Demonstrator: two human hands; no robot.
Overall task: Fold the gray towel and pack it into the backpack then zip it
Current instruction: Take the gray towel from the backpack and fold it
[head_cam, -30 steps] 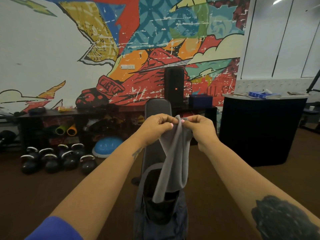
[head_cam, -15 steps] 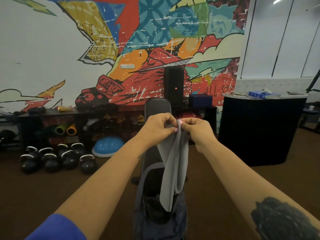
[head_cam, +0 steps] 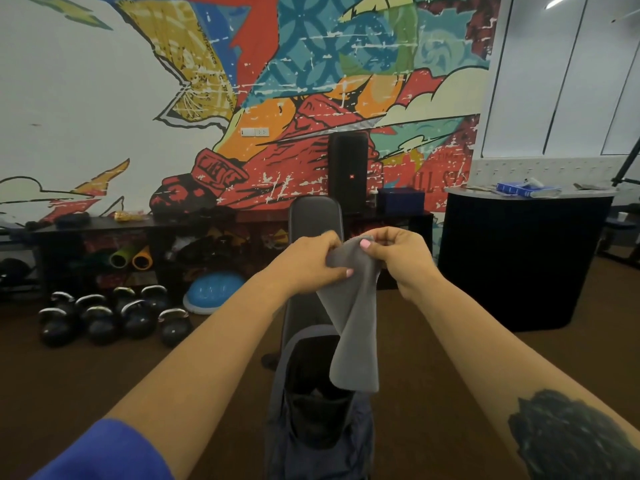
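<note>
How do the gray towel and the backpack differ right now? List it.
The gray towel is light gray and hangs in the air, pinched at its top by the left hand and right hand; the backpack is dark and rests below on the bench. The towel is folded into a narrow strip; the backpack gapes open, unzipped. The towel is outside the backpack, its lower end in front of the opening. Both are soft fabric.
</note>
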